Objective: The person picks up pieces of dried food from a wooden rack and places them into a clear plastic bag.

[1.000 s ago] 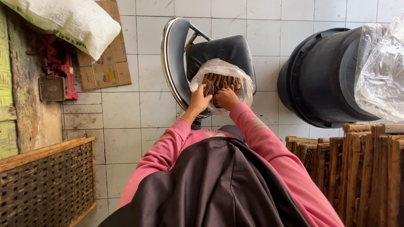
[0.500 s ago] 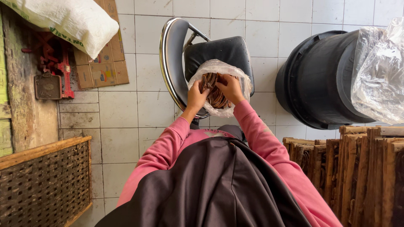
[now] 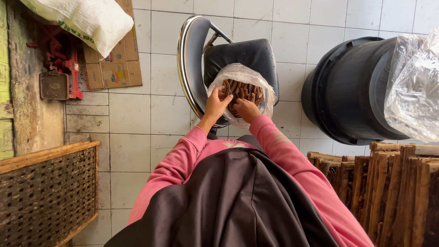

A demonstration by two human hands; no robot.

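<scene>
Both hands are at the mouth of a clear plastic bag (image 3: 238, 73) that sits on the black seat of a chair (image 3: 242, 52), in front of the person. The bag is full of brown sticks (image 3: 244, 89), packed on end. The step in hand looks like sorting or settling the sticks inside the bag, with its mouth held wide.

The left hand (image 3: 215, 103) reaches over the bag's left rim, thumb out and fingers going in among the sticks. The fingertips are hidden, so I cannot tell whether that grip is closed on anything. The right hand (image 3: 247, 110) lies on the near rim with its fingers curled down into the bag. Its grip is hidden too, and I cannot tell how far open it is.

Any further move, I judge, calls for 1 hand steadying the thin bag, since it stands loose on a sloping seat and could tip.

Around it on the tiled floor (image 3: 132, 114) are a black tub (image 3: 347, 91), wooden frames (image 3: 388, 192) and a woven basket (image 3: 45, 196).
</scene>
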